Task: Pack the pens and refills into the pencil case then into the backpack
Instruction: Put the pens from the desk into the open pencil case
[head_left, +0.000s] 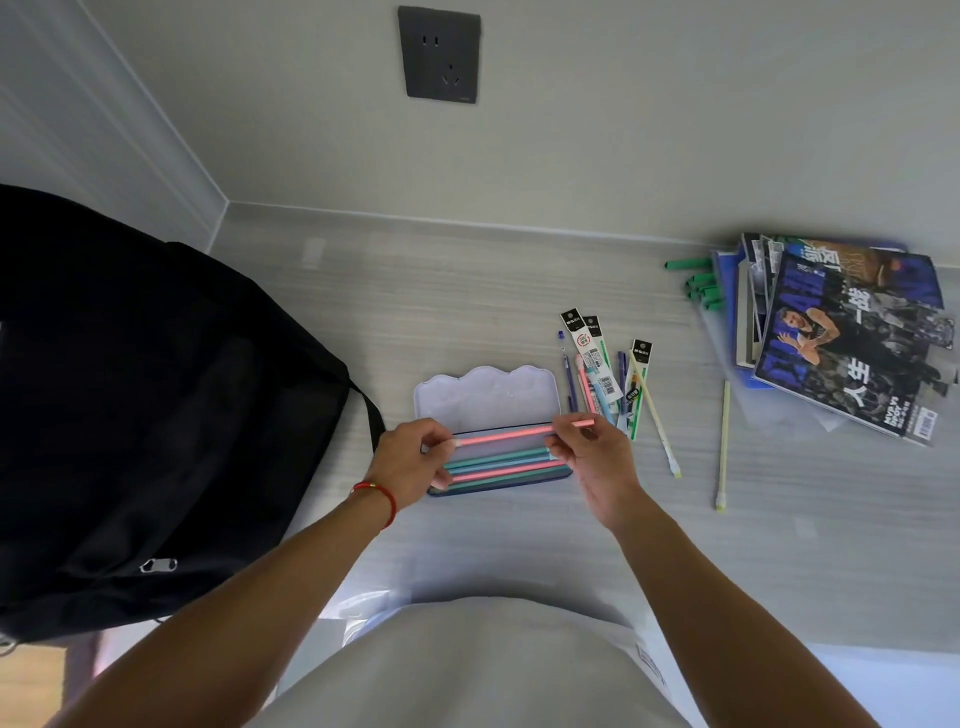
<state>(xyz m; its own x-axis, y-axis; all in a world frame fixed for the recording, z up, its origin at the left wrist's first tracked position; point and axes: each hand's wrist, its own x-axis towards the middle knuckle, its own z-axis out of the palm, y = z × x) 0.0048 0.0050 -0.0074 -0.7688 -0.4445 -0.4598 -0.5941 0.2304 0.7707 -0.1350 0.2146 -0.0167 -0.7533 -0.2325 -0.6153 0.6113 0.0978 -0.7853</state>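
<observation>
An open tin pencil case (485, 397) lies mid-table, its pale lid tipped back, with several teal and pink pens (501, 465) lying in its tray. I hold a pink pen (504, 435) level just over the tray: my left hand (410, 465) pinches its left end and my right hand (589, 460) pinches near its right end. To the right lies a heap of refill packets and pens (602, 371). Two pale yellow pens (723, 441) lie further right. The black backpack (156, 405) stands at the left.
A stack of magazines (841, 332) sits at the back right with green pens (698, 283) beside it. The wall with a dark socket (439, 54) closes the back. A clear plastic bag (358, 605) lies at the near edge.
</observation>
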